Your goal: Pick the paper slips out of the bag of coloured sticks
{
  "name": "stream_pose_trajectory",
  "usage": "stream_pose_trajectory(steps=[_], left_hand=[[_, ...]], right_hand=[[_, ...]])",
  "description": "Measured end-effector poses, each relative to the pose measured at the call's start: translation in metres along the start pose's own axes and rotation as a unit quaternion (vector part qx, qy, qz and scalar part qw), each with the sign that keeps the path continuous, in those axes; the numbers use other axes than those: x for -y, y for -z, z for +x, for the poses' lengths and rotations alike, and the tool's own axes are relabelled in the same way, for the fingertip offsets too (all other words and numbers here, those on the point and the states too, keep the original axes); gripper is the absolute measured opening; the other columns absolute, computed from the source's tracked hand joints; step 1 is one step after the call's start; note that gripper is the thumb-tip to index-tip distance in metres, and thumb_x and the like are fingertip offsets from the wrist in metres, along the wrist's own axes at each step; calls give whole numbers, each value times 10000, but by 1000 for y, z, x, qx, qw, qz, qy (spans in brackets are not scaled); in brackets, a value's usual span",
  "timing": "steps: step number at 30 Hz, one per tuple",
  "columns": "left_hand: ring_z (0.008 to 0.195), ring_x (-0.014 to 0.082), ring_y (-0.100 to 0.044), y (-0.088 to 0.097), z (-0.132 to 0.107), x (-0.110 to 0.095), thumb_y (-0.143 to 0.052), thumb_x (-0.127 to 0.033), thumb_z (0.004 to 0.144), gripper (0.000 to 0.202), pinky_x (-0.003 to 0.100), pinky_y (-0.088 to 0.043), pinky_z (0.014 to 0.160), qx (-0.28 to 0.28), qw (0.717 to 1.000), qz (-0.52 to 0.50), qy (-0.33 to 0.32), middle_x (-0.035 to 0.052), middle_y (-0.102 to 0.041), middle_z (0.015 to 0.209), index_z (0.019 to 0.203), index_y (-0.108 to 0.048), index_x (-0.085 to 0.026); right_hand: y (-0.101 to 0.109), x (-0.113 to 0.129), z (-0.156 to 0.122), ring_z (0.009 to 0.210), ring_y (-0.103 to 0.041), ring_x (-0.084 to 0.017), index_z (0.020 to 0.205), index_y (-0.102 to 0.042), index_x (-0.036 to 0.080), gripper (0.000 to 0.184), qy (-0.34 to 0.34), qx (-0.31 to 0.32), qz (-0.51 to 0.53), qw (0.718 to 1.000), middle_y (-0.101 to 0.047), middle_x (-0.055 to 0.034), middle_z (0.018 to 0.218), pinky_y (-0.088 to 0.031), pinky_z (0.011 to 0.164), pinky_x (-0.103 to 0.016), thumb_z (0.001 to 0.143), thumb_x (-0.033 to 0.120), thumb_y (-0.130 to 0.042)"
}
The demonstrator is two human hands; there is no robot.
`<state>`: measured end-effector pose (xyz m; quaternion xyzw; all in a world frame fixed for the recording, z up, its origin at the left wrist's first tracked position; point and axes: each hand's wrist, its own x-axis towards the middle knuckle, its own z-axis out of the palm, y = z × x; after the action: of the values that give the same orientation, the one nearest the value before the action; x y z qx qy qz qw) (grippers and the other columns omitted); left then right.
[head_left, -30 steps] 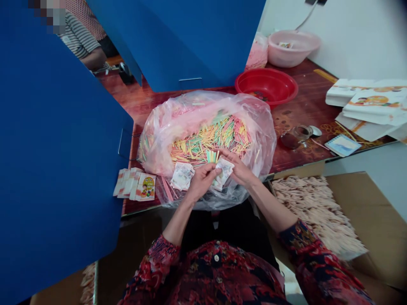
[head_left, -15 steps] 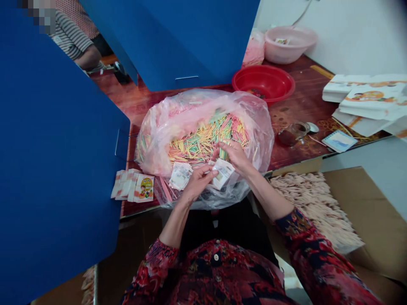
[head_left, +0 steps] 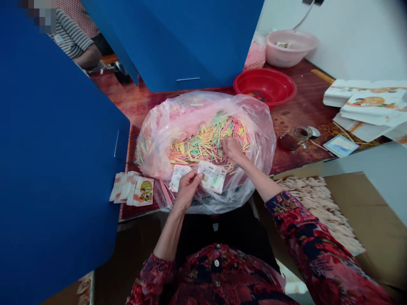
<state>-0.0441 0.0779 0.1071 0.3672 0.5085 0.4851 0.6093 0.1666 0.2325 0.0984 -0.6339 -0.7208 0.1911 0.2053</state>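
Observation:
A large clear plastic bag (head_left: 248,106) lies open on the wooden table (head_left: 305,106), full of thin coloured sticks (head_left: 203,142) in yellow, green and pink. My left hand (head_left: 187,189) is closed on a small printed paper packet (head_left: 212,177) at the bag's near edge. A second small packet (head_left: 178,176) lies just left of that hand. My right hand (head_left: 232,149) reaches into the stick pile, fingers curled down among the sticks. What they pinch is hidden.
A fanned row of printed packets (head_left: 132,189) lies left of the bag. Blue partition panels (head_left: 57,161) stand to the left and behind. A red bowl (head_left: 264,87), a pink basin (head_left: 291,46), stacked printed sheets (head_left: 369,103) and a cardboard box (head_left: 359,220) of pale bundles are to the right.
My right hand has let go of the packet and moved up into the stick pile. My left hand now holds the packet alone, flatter and lower.

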Motion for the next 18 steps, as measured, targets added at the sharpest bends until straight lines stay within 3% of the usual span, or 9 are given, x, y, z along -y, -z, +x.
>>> stream_pose_trajectory(steps=[3,8,12,14,16,18], left_hand=[[699,104,-533,1,3,4,-819,-528,748,405,217,-424,646,-27,999,-22,11,-11,-687,805,932,-774,-170],[726,111,-548,2,4,5,-809,-524,748,402,232,-440,708,-76,997,10,-9,-7,-700,796,927,-811,-164],[779,142,-598,2,3,5,-759,-512,788,391,274,-479,801,-83,995,53,-29,13,-741,846,956,-825,-166],[844,159,-629,1,3,6,-727,-483,822,353,288,-485,862,-72,993,82,-50,22,-763,906,959,-827,-173],[903,174,-646,-1,3,8,-706,-463,843,330,295,-484,897,-58,990,104,-71,28,-774,949,959,-829,-180],[910,180,-649,-4,3,9,-700,-464,845,330,295,-489,887,-49,990,112,-77,30,-774,942,954,-830,-181]], right_hand=[[5,8,-2,789,-629,-266,935,-621,196,284,-59,-13,-51,997,-708,-125,841,-430,721,-339,1034,366,-417],[15,15,-5,837,-626,-265,896,-577,211,223,-85,-8,-40,996,-691,-114,870,-430,758,-345,1028,323,-437],[20,11,-6,892,-620,-246,825,-522,221,182,-129,-111,93,981,-654,-68,838,-481,852,-366,994,281,-484],[23,12,-7,873,-624,-212,779,-493,224,179,-186,-156,270,932,-642,-33,809,-522,850,-353,955,236,-526],[26,16,-11,807,-634,-183,764,-491,222,166,-255,-125,480,830,-635,-4,754,-569,789,-339,909,174,-556],[30,23,-17,740,-639,-173,783,-509,220,151,-311,-48,626,713,-626,9,690,-597,714,-334,873,109,-558]])
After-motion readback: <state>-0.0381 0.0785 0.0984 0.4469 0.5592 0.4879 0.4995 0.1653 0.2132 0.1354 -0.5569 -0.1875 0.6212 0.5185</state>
